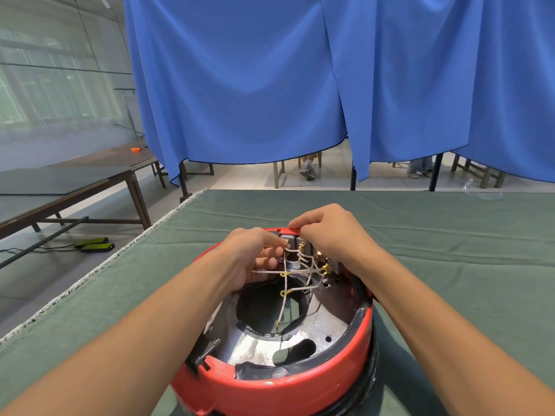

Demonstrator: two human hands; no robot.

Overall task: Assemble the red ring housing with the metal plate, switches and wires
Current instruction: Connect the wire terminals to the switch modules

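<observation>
Red ring housing (271, 385), left hand (255, 259) pinching wires (295, 270)

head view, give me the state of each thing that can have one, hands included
red ring housing: open side up on the green table cover
metal plate: seated inside the housing
white wires: loose, several gold terminals unattached
switches: at the far rim, terminals exposed
left hand: fingers pinch a wire terminal
right hand: fingers curled over the far rim by the switches
blue curtain: hanging drawn
</observation>
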